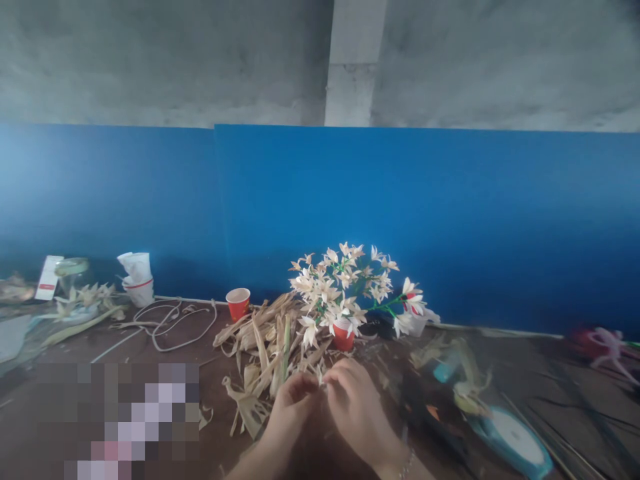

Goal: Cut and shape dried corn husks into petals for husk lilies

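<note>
Near the table's front edge, my left hand (296,405) and my right hand (353,402) come together, fingertips pinched around a small pale piece (321,375) that looks like a husk flower or strip. Its exact shape is blurred. Just beyond the hands, a red cup (344,335) holds a bunch of cream husk flowers (326,288) on green stems. A heap of dry corn husks (270,333) lies on the table to the left of that cup, reaching close to my left hand.
A red paper cup (238,304), a looped white cable (163,327) and white cups (139,283) stand or lie to the left. On the right are a teal-edged roll (517,437), dark tools and a pink ribbon (607,347). A blue partition (400,193) rises behind the table.
</note>
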Motion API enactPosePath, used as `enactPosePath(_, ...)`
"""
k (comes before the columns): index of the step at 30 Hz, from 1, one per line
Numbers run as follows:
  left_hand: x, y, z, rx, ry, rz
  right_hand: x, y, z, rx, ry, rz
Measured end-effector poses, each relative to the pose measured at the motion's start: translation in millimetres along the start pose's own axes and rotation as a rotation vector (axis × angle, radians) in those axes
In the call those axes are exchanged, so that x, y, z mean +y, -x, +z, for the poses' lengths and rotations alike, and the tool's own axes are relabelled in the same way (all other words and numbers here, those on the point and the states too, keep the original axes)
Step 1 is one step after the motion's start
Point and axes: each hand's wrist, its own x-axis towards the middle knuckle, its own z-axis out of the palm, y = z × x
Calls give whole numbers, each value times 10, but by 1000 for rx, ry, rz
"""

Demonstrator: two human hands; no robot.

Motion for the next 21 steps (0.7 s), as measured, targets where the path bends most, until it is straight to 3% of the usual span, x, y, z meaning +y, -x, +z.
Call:
enactPosePath(10,-88,-71,-15,38,-14,5,-24,1,-7,-16,48,5)
enactPosePath(21,105,106,88,-25,17,-8,-6,11,27,-22,49,5)
